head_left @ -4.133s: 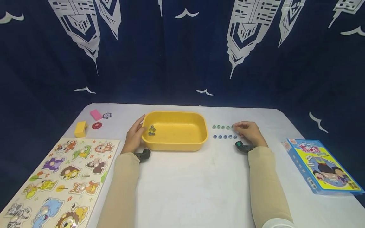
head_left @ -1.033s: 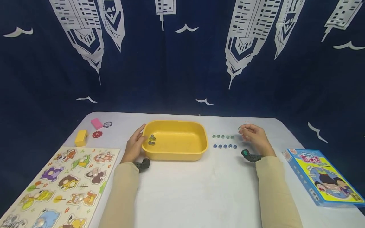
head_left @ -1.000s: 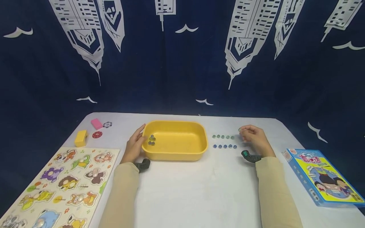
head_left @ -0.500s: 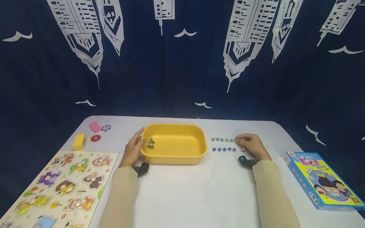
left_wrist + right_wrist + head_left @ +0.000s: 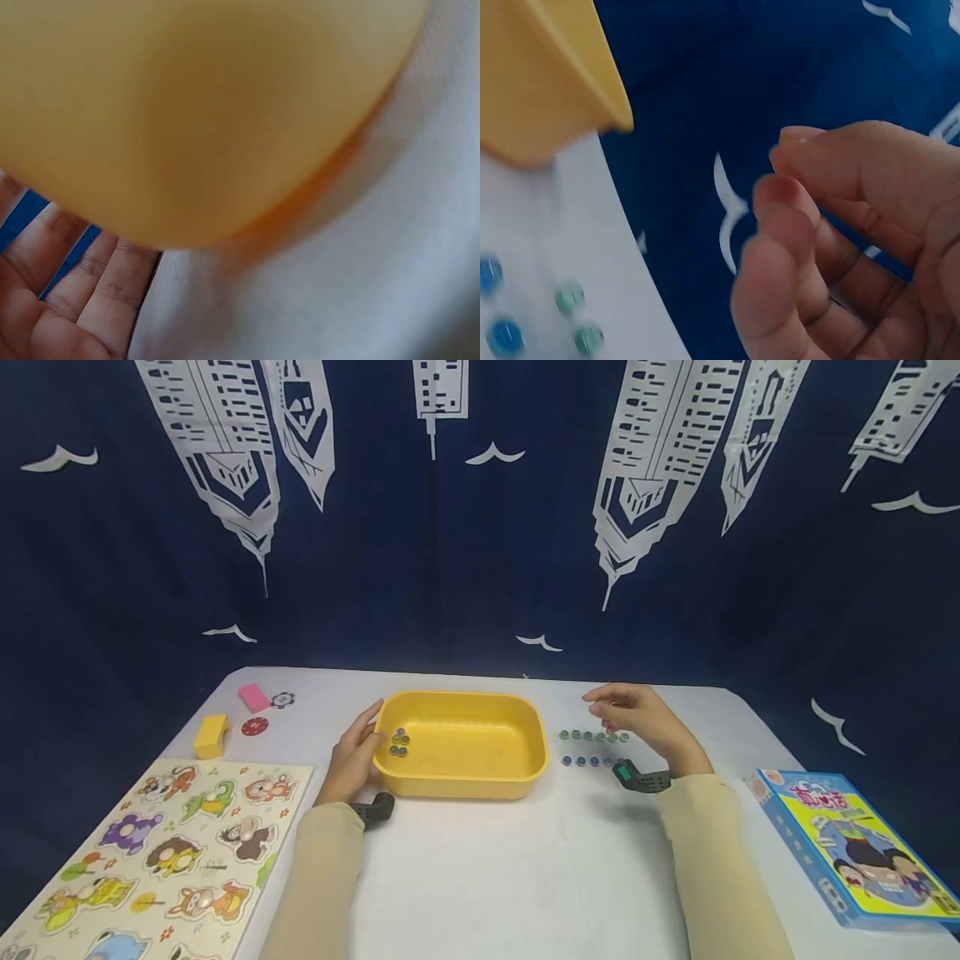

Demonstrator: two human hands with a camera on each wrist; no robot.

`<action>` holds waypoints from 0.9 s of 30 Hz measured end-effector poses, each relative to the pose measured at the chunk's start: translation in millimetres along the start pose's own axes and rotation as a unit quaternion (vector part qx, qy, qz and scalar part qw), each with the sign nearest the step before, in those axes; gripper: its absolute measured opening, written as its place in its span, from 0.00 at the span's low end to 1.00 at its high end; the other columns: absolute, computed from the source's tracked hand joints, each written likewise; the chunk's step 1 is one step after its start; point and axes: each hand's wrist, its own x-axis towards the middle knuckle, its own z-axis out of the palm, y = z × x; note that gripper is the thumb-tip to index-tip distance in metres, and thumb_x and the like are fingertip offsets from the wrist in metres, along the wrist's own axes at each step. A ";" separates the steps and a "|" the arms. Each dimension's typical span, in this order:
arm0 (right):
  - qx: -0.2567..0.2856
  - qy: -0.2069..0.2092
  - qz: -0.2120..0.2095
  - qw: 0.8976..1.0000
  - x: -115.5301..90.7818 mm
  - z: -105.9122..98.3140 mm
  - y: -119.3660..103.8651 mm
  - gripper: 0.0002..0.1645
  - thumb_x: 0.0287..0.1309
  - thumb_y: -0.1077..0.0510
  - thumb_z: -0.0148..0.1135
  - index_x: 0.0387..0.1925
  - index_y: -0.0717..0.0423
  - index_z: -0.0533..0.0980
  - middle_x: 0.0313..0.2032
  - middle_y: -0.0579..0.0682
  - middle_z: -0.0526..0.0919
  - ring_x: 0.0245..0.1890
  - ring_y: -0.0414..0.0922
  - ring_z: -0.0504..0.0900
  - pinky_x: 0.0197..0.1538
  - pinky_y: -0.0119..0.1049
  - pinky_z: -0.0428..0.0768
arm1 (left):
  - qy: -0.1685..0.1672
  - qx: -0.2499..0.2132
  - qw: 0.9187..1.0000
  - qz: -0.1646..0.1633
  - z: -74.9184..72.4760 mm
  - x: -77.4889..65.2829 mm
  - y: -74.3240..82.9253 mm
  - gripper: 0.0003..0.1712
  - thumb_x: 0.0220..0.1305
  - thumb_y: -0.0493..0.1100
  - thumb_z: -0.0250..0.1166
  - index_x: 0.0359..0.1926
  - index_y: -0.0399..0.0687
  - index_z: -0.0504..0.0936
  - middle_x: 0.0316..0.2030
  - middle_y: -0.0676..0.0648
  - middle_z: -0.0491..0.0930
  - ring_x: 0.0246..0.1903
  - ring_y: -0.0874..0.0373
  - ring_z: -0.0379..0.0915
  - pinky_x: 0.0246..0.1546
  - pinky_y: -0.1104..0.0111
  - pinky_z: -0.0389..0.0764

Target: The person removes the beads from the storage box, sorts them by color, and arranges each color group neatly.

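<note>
My left hand (image 5: 351, 762) grips the left end of a yellow plastic basin (image 5: 459, 786), thumb at the rim and fingers along the outside. Several glass marbles (image 5: 400, 742) lie inside the basin near that end. My right hand (image 5: 637, 717) hovers with loosely bent fingers over the right part of a row of green marbles (image 5: 588, 736); nothing shows between its fingers (image 5: 765, 285). Nearer me runs a row of blue marbles (image 5: 581, 762), its right end partly hidden by the black wrist strap. The left wrist view is mostly filled by the blurred basin wall (image 5: 225, 120).
An animal puzzle board (image 5: 172, 856) lies at the left. Behind it are a yellow block (image 5: 211, 737), a pink piece (image 5: 254, 697), a red chip (image 5: 255, 727) and a black-and-white chip (image 5: 282, 700). A blue-yellow game box (image 5: 862, 852) sits at the right edge.
A green marble pinched in my right hand was set down at the right end of the green row. That hand then let go, rose and moved left. My left hand stayed on the basin.
</note>
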 end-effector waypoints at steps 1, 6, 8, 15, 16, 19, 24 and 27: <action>0.006 -0.017 -0.010 1.000 2.0 5.1 -5.0 0.20 0.64 0.57 0.65 0.54 0.65 0.78 0.34 0.50 0.82 0.29 0.46 0.79 0.35 0.38 0.81 | 0.001 0.000 1.000 0.002 0.1 -0.4 0.1 0.34 0.71 0.44 0.49 0.77 0.62 0.58 0.68 0.38 0.68 0.68 0.41 0.64 0.71 0.48 0.59; 0.034 -0.117 -0.059 0.991 11.9 35.3 -23.9 0.17 0.62 0.63 0.65 0.49 0.71 0.79 0.39 0.60 0.85 0.31 0.46 0.82 0.38 0.38 0.84 | 0.008 0.008 1.000 0.006 1.6 -1.1 -0.6 0.35 0.70 0.45 0.49 0.77 0.60 0.58 0.67 0.38 0.70 0.67 0.41 0.65 0.70 0.47 0.59; 0.027 -0.151 -0.079 0.985 14.9 47.4 -30.0 0.17 0.61 0.64 0.65 0.48 0.73 0.80 0.43 0.66 0.84 0.34 0.46 0.83 0.42 0.40 0.85 | 0.009 0.010 1.000 0.005 2.3 -0.1 -1.1 0.34 0.71 0.45 0.49 0.77 0.60 0.58 0.67 0.39 0.71 0.67 0.41 0.66 0.70 0.46 0.59; -0.046 -0.238 -0.144 0.959 25.1 82.8 -49.0 0.10 0.59 0.68 0.63 0.42 0.67 0.83 0.40 0.60 0.86 0.38 0.44 0.83 0.48 0.37 0.83 | 0.007 -0.002 1.000 0.005 1.9 3.4 -2.1 0.34 0.72 0.44 0.50 0.77 0.62 0.59 0.67 0.39 0.70 0.67 0.41 0.66 0.70 0.48 0.61; -0.062 -0.251 -0.152 0.954 26.8 87.3 -50.9 0.09 0.59 0.69 0.62 0.41 0.65 0.84 0.40 0.56 0.87 0.38 0.43 0.83 0.48 0.37 0.83 | 0.007 -0.004 1.000 0.007 1.6 3.7 -2.4 0.34 0.72 0.44 0.50 0.77 0.62 0.59 0.67 0.39 0.70 0.67 0.41 0.66 0.70 0.48 0.61; -0.118 -0.291 -0.171 0.934 31.9 99.9 -57.9 0.11 0.59 0.69 0.62 0.40 0.59 0.86 0.39 0.47 0.88 0.37 0.39 0.83 0.47 0.35 0.83 | 0.010 -0.002 1.000 0.010 1.0 4.1 -3.1 0.34 0.71 0.44 0.51 0.77 0.62 0.59 0.67 0.39 0.71 0.66 0.41 0.67 0.70 0.48 0.60; -0.176 -0.363 -0.150 0.903 40.1 118.2 -64.2 0.16 0.57 0.74 0.59 0.37 0.53 0.86 0.35 0.39 0.86 0.35 0.34 0.80 0.46 0.30 0.81 | 0.010 0.001 1.000 0.005 1.7 4.0 -3.6 0.34 0.71 0.45 0.51 0.77 0.62 0.59 0.67 0.39 0.71 0.67 0.41 0.66 0.70 0.47 0.59; -0.188 -0.392 -0.119 0.893 44.3 126.9 -63.0 0.21 0.53 0.77 0.54 0.29 0.51 0.84 0.28 0.38 0.82 0.30 0.34 0.75 0.39 0.28 0.76 | 0.009 0.005 1.000 0.001 2.6 3.7 -3.4 0.35 0.71 0.45 0.50 0.77 0.61 0.58 0.67 0.39 0.70 0.67 0.41 0.66 0.70 0.46 0.60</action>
